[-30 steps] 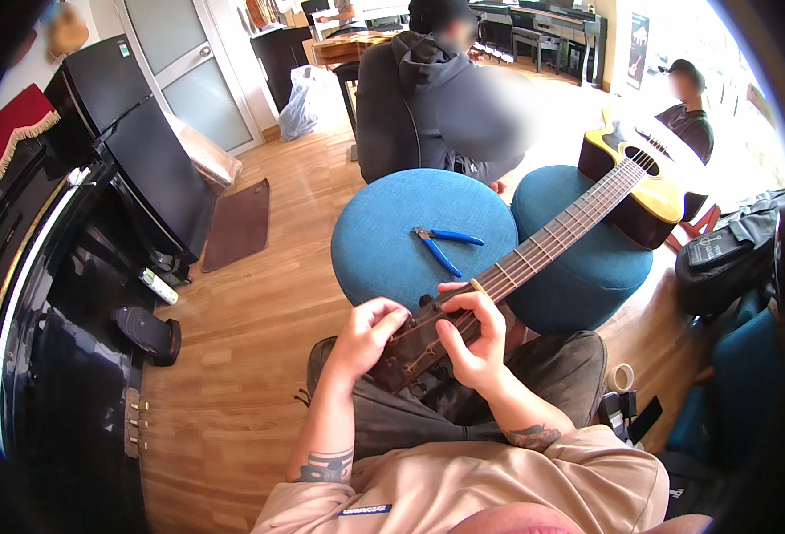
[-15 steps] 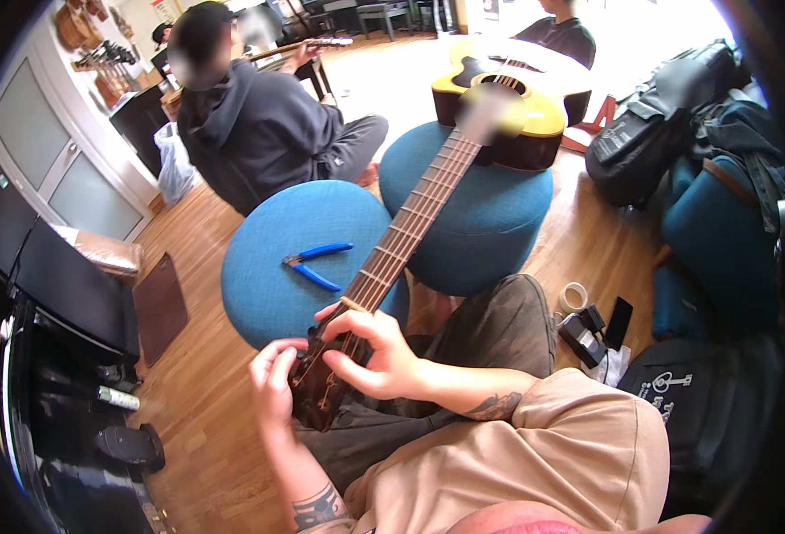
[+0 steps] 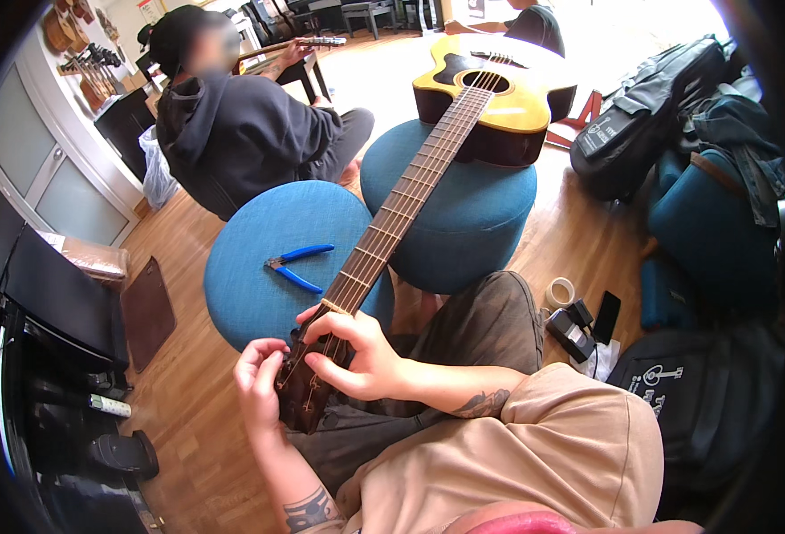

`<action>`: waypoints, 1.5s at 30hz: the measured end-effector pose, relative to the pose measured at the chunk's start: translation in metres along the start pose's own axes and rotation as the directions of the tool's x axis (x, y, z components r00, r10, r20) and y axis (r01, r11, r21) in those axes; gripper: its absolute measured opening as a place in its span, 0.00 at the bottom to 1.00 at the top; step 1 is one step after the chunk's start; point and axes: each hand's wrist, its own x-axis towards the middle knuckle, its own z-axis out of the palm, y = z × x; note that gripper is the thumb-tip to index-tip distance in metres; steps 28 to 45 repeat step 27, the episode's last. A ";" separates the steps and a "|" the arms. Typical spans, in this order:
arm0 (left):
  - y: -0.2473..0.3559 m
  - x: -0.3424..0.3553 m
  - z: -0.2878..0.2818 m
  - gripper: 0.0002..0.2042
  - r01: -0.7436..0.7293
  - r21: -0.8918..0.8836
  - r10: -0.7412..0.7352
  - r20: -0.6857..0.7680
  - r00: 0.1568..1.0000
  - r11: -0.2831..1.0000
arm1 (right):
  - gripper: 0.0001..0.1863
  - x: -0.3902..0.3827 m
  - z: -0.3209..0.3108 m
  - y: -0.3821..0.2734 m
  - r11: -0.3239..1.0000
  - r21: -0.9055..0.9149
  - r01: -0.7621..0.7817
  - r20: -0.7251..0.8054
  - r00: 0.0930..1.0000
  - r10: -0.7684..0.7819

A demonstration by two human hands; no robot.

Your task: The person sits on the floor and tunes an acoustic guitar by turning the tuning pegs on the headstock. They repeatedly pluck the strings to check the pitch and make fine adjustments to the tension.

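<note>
An acoustic guitar (image 3: 504,100) with a pale yellow top lies face up, its body on the far blue stool and its neck slanting down toward me. My left hand (image 3: 261,378) is at the left edge of the dark headstock (image 3: 300,392), thumb and fingers pinched at a tuning peg. Over the headstock's top end, by the nut, my right hand (image 3: 361,354) curls its fingers across the strings, thumb lower down. Its fingertips are partly hidden behind the neck. Blue-handled flush cutters (image 3: 299,265) rest, handles spread, on the near blue stool (image 3: 259,222).
A person in a dark hoodie (image 3: 241,142) sits ahead, holding another guitar; a second person (image 3: 536,31) is farther back. At right, a tape roll (image 3: 560,293), a black phone (image 3: 606,317) and bags (image 3: 633,133) lie about. Black furniture (image 3: 63,294) lines the left.
The whole view has shifted slightly, so things sit a little farther left. My left fingers have shifted slightly at the tuning peg; the right hand keeps its place. The person ahead has turned their head.
</note>
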 end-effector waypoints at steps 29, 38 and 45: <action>-0.007 -0.002 -0.007 0.09 0.129 0.029 -0.130 0.048 0.990 0.991 | 0.11 0.000 0.000 0.001 1.000 -0.030 0.007 0.017 1.000 -0.006; -0.007 -0.002 -0.007 0.09 0.129 0.029 -0.130 0.048 0.990 0.991 | 0.11 0.000 0.000 0.001 1.000 -0.030 0.007 0.017 1.000 -0.006; -0.007 -0.002 -0.007 0.09 0.129 0.029 -0.130 0.048 0.990 0.991 | 0.11 0.000 0.000 0.001 1.000 -0.030 0.007 0.017 1.000 -0.006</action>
